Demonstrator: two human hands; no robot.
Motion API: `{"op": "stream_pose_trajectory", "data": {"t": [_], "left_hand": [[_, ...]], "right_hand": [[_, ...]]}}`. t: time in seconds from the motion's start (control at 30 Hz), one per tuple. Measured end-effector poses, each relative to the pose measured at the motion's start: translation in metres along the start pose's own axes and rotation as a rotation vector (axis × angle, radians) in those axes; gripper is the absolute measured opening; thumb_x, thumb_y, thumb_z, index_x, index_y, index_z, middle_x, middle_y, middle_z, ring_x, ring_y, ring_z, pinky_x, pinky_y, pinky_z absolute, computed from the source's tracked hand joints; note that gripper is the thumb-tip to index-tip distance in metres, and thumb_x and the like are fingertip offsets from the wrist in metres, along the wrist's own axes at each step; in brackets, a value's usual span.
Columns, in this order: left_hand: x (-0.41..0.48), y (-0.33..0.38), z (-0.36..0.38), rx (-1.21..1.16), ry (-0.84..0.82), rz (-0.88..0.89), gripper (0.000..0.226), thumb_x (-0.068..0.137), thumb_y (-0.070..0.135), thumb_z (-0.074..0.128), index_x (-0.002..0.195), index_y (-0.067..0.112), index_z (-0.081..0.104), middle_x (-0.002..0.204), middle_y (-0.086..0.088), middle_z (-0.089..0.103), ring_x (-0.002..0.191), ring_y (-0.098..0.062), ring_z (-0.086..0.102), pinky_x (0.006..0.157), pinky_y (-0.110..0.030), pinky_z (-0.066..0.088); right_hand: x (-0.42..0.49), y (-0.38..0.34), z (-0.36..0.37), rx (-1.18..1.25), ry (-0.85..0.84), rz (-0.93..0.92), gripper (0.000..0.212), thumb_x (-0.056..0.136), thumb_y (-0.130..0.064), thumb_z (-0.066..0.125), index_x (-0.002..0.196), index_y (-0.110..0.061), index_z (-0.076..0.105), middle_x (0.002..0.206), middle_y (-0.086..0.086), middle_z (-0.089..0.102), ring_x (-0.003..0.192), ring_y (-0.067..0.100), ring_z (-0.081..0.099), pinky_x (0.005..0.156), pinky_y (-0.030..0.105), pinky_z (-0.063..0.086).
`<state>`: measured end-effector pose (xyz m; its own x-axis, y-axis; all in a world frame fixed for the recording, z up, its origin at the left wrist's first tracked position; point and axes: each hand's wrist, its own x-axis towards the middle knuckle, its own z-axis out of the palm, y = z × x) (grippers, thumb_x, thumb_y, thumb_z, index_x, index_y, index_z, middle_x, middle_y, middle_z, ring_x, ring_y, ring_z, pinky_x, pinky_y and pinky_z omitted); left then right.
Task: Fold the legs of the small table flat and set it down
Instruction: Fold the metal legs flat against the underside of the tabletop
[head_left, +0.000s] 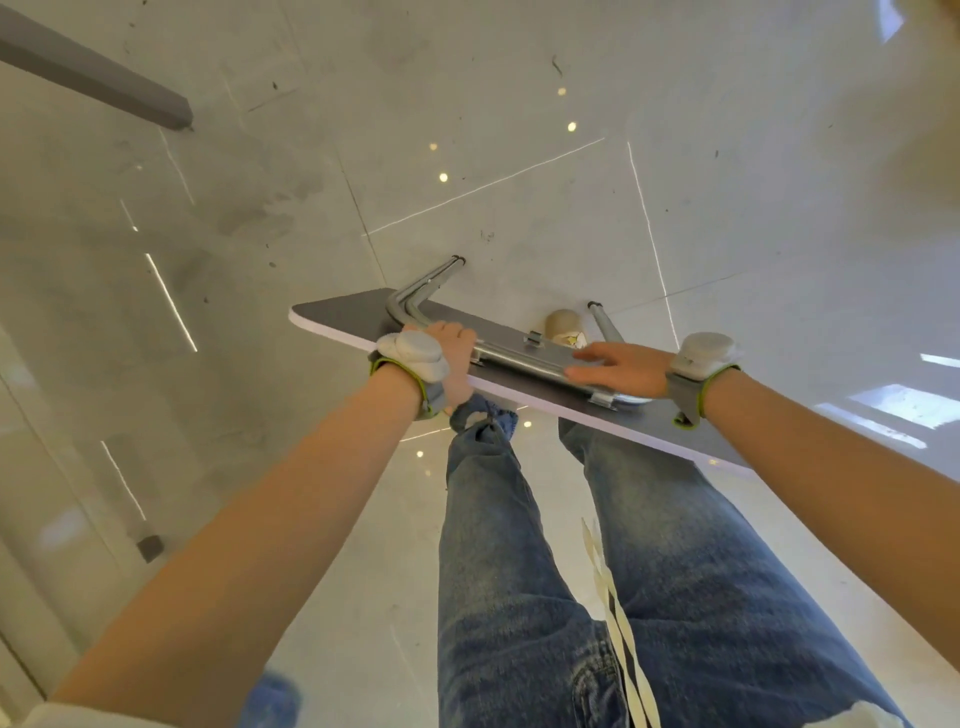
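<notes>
Nearest to us are our two bare forearms and our legs in faded blue denim jeans (519, 571), seen from above as we stand on the glossy pale tiled floor (519, 130).

Held out over the floor is the small grey flat-topped table with a white edge (337, 314), turned underside up and tilted. Its silver tubular metal legs (524, 358) lie partly along the underside. One bent section (421, 291) at the far left end and one straight tube (602, 319) near the middle stick out beyond the board, so we judge the folding unfinished.

Our left hand (452, 358) is closed around the near edge of the board, beside the leg frame. Our right hand (618, 369) lies flat, fingers spread, pressing on the folded tube; it grips nothing that we can see. Both wrists carry grey strapped devices.

Risks noted:
- Only one hand grips the board; a slip would drop it onto the hard tiles or our beige shoe (563, 325), which is directly below.
- Fingers resting on the tube could be pinched where it meets the metal bracket clips (602, 399).
- Protruding legs may strike the floor first when we set it down.
</notes>
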<state>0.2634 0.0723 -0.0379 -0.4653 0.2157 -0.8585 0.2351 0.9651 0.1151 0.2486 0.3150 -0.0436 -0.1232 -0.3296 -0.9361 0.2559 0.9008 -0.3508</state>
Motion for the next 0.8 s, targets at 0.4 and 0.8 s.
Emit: {"op": "stream_pose_trajectory", "data": {"t": [0.4,0.8], "left_hand": [[-0.003,0.001,0.0,0.012,-0.025,0.0,0.055,0.081,0.03,0.06,0.131,0.013,0.046,0.13,-0.01,0.044,0.114,-0.027,0.052,0.096,-0.042,0.04],[-0.006,0.007,-0.011,-0.033,0.114,-0.014,0.063,0.081,0.03,0.061,0.137,0.012,0.04,0.131,-0.011,0.044,0.114,-0.03,0.052,0.094,-0.04,0.045]], "right_hand": [[-0.001,0.034,0.016,-0.133,-0.013,0.115,0.073,0.085,-0.065,0.038,0.145,-0.024,0.031,0.154,0.004,0.033,0.139,0.026,0.034,0.115,0.041,0.024],[0.006,0.038,0.003,-0.136,0.175,0.065,0.061,0.084,-0.061,0.046,0.121,-0.014,0.051,0.124,0.011,0.058,0.106,0.029,0.056,0.092,0.039,0.044]]}}
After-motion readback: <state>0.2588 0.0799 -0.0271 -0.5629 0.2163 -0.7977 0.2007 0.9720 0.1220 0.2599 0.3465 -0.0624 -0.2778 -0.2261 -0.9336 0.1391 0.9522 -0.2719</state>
